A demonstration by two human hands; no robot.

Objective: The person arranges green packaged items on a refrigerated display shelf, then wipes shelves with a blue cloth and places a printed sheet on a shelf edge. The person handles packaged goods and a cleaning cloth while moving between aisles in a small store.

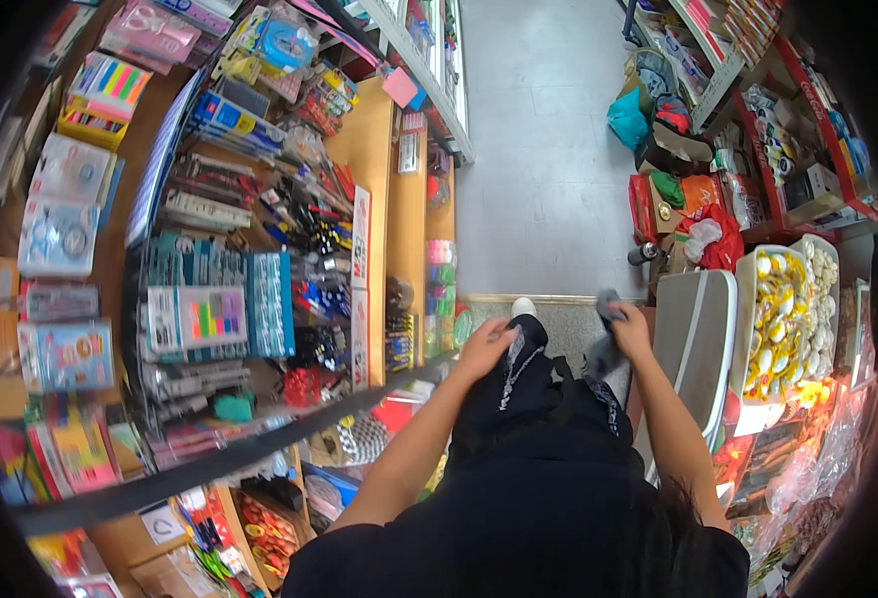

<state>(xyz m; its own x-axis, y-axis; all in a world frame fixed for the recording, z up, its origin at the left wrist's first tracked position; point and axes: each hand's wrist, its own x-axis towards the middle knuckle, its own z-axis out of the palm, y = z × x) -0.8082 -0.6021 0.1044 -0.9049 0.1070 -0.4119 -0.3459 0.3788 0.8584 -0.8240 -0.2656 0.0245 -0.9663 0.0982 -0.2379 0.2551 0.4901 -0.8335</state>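
Note:
My left hand (pixel 489 347) hangs in front of my left thigh, over the black trousers (pixel 519 374) with a black-and-white patterned trim. Its fingers are loosely bent and apart from the shelf, and nothing shows in them. In front of my right leg, my right hand (pixel 628 329) is closed on a dark grey cloth-like thing (pixel 608 303). Motion blurs it, and its exact kind cannot be made out. A white shoe (pixel 524 307) shows beyond my left hand; my other foot cannot be made out.
Packed stationery shelves (pixel 364 149) line the left, with pens, markers and carded packs. A dark strip (pixel 229 456) crosses the lower left. On the right stand a grey-white lid or board (pixel 693 319), a bin of yellow-and-white items (pixel 773 319) and bags (pixel 723 234). A tiled aisle (pixel 533 179) runs ahead.

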